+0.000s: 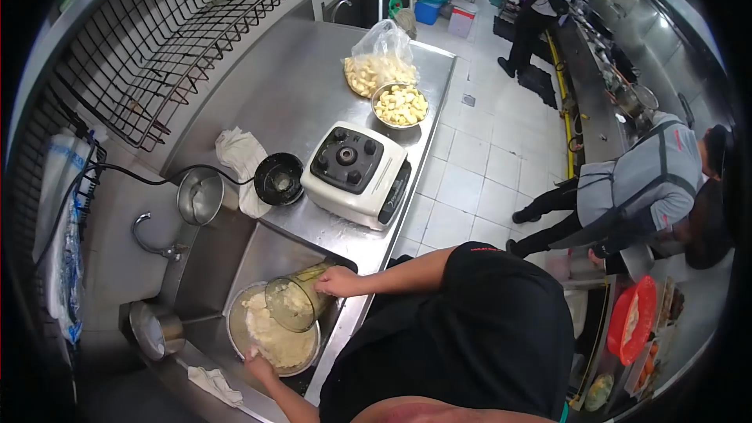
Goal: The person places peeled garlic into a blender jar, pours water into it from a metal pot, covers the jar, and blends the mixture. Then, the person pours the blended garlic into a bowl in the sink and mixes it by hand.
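Note:
My right hand is closed round the side or handle of a clear blender jar, which is tilted with its wide mouth over a large metal bowl. Pale yellow mash fills the bowl, and some clings inside the jar. At the bowl's near rim is my left hand, its fingers bent at the edge; I cannot make out fully how they grip. The bowl sits in the steel sink. On the counter above stands the white blender base without its jar.
A black round lid or pan, a white cloth, a bowl of pale chunks and a plastic bag of chunks are on the counter. A tap and metal pot stand by the sink. Two co-workers work opposite.

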`<state>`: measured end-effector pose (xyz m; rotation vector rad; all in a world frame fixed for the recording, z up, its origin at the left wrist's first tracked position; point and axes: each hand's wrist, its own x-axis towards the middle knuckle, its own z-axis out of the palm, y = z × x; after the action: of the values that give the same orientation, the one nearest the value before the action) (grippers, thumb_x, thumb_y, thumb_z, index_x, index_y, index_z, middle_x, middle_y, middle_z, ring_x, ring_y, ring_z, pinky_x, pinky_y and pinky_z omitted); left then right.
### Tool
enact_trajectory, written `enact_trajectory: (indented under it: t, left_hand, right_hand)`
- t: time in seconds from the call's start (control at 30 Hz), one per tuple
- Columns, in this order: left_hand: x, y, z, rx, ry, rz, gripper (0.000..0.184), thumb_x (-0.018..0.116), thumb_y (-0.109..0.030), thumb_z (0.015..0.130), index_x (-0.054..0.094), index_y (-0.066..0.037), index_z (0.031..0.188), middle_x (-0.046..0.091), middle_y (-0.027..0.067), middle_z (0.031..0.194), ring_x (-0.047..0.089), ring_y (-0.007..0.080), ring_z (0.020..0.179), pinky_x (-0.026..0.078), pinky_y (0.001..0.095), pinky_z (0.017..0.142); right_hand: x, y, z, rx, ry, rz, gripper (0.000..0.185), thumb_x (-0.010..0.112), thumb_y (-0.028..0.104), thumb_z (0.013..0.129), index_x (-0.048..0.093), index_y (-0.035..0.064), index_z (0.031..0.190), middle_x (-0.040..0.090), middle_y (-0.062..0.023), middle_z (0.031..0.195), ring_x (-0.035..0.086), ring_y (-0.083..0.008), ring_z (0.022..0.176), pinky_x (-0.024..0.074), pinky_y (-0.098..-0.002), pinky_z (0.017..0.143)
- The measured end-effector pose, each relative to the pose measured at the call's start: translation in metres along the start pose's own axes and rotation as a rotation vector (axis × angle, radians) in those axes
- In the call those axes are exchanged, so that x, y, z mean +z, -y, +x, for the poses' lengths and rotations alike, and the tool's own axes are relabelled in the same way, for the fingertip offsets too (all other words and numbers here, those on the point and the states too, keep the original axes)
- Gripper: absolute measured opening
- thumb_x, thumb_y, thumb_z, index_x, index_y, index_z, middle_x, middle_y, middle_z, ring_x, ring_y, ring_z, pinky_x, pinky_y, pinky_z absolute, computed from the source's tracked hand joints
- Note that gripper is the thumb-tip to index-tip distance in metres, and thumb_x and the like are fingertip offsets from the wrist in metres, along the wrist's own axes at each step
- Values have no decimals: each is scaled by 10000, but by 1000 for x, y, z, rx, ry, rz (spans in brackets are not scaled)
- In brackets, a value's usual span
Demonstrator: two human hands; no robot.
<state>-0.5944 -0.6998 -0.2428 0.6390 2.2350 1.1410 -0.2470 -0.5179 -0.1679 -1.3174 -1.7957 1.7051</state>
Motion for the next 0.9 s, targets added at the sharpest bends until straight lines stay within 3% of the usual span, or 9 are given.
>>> enact_trajectory:
  t: [0.1, 0.23, 0.3, 0.4, 0.5, 0.57, 0.63, 0.77, 0.9]
  left_hand:
    - [12, -130, -64, 92, -70, -539, 215, 456, -51, 813, 599, -15, 970, 596, 54, 910, 560, 152, 803, 444, 269, 757]
    - [77, -170, -82, 678, 4, 154, 304, 428, -14, 783, 594, -9, 1037, 610, 88, 890, 575, 196, 779, 461, 299, 717]
    - [116, -161, -82, 236, 497, 400, 342, 449, 15, 751, 590, -12, 1062, 621, 105, 879, 582, 218, 783, 459, 306, 711]
    - [126, -192, -110, 427, 241, 415, 323, 475, 27, 756, 593, -8, 1055, 627, 112, 841, 583, 215, 762, 454, 304, 719]
    - [99, -179, -103, 579, -113, 197, 215, 490, -11, 815, 591, 10, 1003, 627, 137, 808, 589, 207, 737, 461, 294, 703]
    - [67, -144, -82, 383, -182, 279, 185, 503, -24, 826, 586, 25, 984, 629, 148, 865, 591, 209, 791, 453, 282, 736]
    - [45, -109, -58, 72, -10, 462, 268, 561, -106, 819, 563, 25, 1052, 606, 191, 1002, 584, 251, 924, 439, 333, 826]
    - [31, 17, 0, -189, 368, 1064, 889, 712, -424, 655, 319, 17, 1319, 398, 212, 1317, 395, 336, 1217, 339, 418, 996]
    - [58, 85, 28, -74, 602, 1238, 1036, 739, -453, 606, 215, 28, 1359, 362, 223, 1341, 370, 330, 1240, 329, 421, 1010]
  right_hand:
    - [-7, 2, -5, 1, 39, 7, 408, 547, 384, 780, 575, 14, 608, 545, -68, 528, 541, -177, 499, 419, -328, 516]
    - [-9, -10, -2, -19, 52, 6, 402, 557, 374, 773, 580, 10, 605, 554, -70, 531, 546, -183, 501, 423, -325, 516]
    - [-12, -12, -4, -32, 58, 38, 394, 567, 364, 772, 588, 7, 605, 555, -76, 530, 549, -186, 501, 426, -322, 513]
    - [-19, -22, -1, -42, 72, 37, 381, 566, 354, 778, 595, 11, 613, 556, -72, 532, 547, -183, 497, 428, -322, 512]
    - [-22, -16, -11, -58, 25, 131, 403, 542, 391, 772, 584, 28, 605, 547, -132, 540, 540, -276, 515, 405, -397, 513]
    - [-20, -24, -8, -99, -9, 80, 396, 541, 381, 776, 576, 27, 603, 543, -143, 547, 538, -287, 519, 403, -402, 513]
    - [-14, -31, -10, -136, -48, 32, 390, 539, 371, 780, 568, 25, 602, 539, -155, 554, 535, -298, 522, 401, -408, 513]
    - [-4, -32, -11, -261, -260, -105, 374, 550, 343, 804, 562, 19, 618, 529, -167, 572, 524, -303, 517, 398, -387, 497]
    - [8, -45, -11, -253, -379, -91, 326, 569, 283, 812, 548, 32, 604, 528, -132, 569, 501, -242, 518, 396, -370, 508]
